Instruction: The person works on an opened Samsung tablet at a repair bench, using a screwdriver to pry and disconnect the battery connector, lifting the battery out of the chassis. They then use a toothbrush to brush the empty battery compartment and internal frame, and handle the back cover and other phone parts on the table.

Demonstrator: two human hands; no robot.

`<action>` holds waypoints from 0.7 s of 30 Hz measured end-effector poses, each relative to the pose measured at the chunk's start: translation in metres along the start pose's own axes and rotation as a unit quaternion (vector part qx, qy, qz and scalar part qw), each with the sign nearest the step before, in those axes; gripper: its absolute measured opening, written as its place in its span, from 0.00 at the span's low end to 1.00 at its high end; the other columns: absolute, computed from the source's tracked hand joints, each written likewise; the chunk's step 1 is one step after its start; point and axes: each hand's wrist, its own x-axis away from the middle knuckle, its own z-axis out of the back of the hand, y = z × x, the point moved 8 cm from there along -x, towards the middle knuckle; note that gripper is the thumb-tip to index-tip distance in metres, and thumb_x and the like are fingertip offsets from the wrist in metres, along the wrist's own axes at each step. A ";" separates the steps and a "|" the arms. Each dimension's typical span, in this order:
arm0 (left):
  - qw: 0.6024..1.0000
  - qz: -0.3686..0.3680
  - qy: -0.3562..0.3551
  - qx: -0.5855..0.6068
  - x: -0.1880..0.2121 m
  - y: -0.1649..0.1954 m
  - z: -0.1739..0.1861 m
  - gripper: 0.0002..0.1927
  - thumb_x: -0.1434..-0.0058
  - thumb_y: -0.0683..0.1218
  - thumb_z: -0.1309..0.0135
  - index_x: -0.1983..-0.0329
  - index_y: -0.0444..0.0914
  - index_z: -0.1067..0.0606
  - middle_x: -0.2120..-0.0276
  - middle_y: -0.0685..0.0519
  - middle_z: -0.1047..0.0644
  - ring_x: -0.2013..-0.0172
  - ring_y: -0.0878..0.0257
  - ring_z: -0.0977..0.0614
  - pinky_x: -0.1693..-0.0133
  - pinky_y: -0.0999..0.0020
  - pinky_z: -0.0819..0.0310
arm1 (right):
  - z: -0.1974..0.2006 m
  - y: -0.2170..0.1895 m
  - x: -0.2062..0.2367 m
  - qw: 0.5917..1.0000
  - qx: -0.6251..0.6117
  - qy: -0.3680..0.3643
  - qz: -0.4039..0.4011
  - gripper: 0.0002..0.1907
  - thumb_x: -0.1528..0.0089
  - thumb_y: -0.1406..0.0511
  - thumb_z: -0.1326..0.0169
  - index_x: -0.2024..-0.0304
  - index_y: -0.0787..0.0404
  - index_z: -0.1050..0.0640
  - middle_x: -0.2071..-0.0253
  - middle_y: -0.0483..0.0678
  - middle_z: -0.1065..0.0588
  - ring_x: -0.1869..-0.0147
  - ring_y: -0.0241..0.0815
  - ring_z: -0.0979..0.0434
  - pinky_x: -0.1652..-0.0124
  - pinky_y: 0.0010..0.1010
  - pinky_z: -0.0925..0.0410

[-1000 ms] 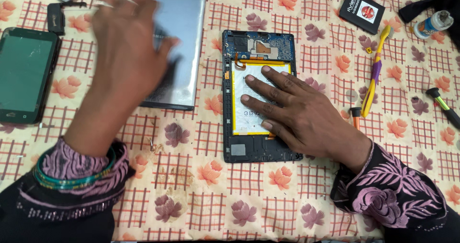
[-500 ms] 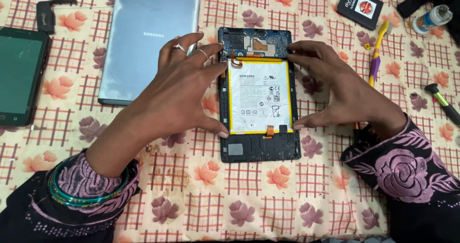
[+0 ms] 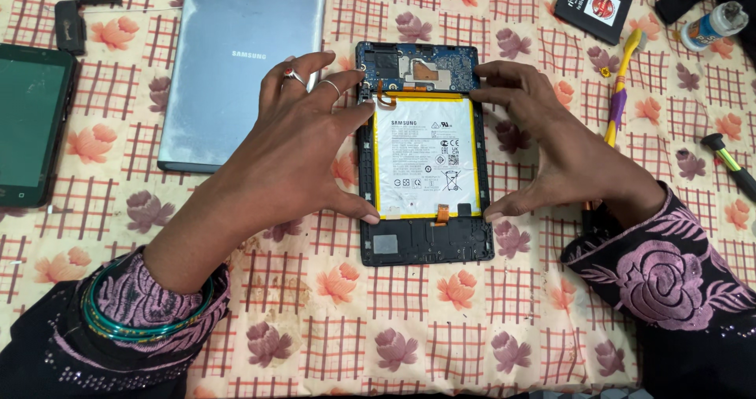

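An opened tablet body (image 3: 425,245) lies on the floral checked cloth, its white battery (image 3: 425,157) and blue circuit board (image 3: 421,67) showing. My left hand (image 3: 295,151) grips the tablet's left edge, thumb at the lower left of the battery, fingers at the upper left corner. My right hand (image 3: 551,147) grips the right edge the same way, thumb low, fingers near the top right. The tablet lies flat between both hands.
The tablet's grey back cover (image 3: 240,60) lies to the left, beside a dark screen panel (image 3: 31,123). A yellow and purple brush-like tool (image 3: 618,92), a small black box (image 3: 592,4), a small bottle (image 3: 709,25) and a hammer-like tool (image 3: 728,163) lie at the right.
My left hand left the grey back cover and came to the tablet's left edge. My right hand lifted off the battery and moved to the right edge.
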 end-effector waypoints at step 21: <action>1.000 0.008 0.005 0.007 0.000 0.001 -0.002 0.59 0.83 0.60 0.20 0.44 0.31 0.24 0.36 0.34 0.33 0.32 0.38 0.45 0.34 0.41 0.58 | -0.006 0.008 -0.002 0.998 -0.047 -0.002 -0.038 0.64 0.66 0.54 0.23 0.32 0.60 0.40 0.27 0.56 0.49 0.24 0.57 0.46 0.44 0.44 0.29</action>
